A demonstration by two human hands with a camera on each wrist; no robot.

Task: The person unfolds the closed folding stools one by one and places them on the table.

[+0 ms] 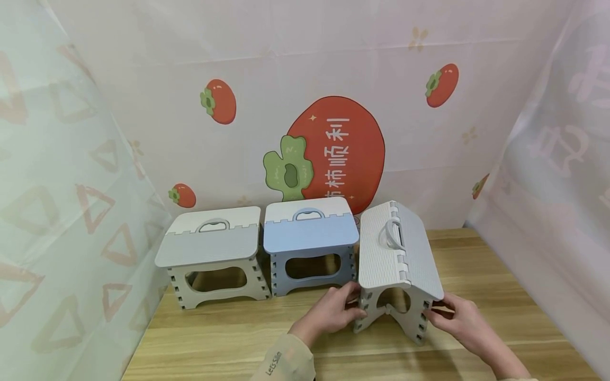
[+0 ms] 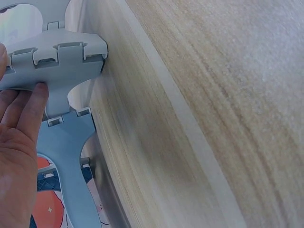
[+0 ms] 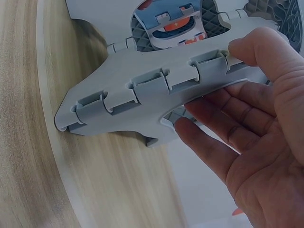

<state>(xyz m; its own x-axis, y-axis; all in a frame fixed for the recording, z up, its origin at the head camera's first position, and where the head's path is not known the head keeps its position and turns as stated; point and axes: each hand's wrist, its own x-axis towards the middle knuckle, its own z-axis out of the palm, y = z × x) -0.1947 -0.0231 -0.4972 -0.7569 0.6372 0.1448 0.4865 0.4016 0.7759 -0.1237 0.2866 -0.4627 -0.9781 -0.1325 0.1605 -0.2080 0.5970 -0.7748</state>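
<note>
A grey-and-white folding stool [image 1: 400, 248] stands at the right, partly folded, its top bent into a ridge along the hinge and its front end panel creased. My left hand [image 1: 335, 309] grips its left leg panel, thumb in front and fingers at the side. On the opposite leg panel, my right hand [image 1: 459, 320] pinches the hinged edge. The right wrist view shows that thumb [image 3: 259, 50] on one face and the fingers against the other. To the left stand a blue-and-white folding stool [image 1: 312, 233] and another grey-and-white stool [image 1: 209, 243], both unfolded with flat tops.
All three stools stand on a wood-grain table [image 1: 229, 338]. Behind them hangs a white backdrop [image 1: 267, 47] printed with red persimmons. Printed curtains [image 1: 62, 211] close off the left and right sides. The blue stool is close beside my left hand.
</note>
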